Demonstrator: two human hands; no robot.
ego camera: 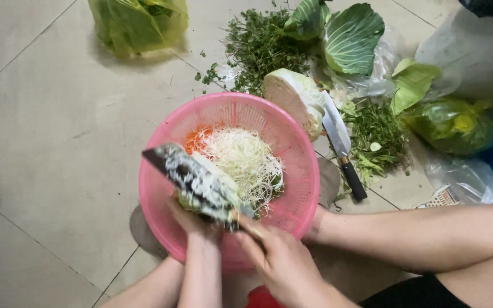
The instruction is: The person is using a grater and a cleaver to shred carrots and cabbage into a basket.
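The tiled floor [47,131] to the left of the pink basket [161,171] lay bare and wide, so a hand could pass there freely. Far at the upper left a yellow-green bag [138,23] stood, well apart from the basket. The right and upper sides were crowded: a cut cabbage [292,97] touched the basket rim, a knife [340,142] lay just beside it, and herbs [258,48], loose leaves [352,37] and plastic bags [457,122] filled the floor behind. Above the basket, a grater [198,182] crossed the opening, leaving room only over the far half.
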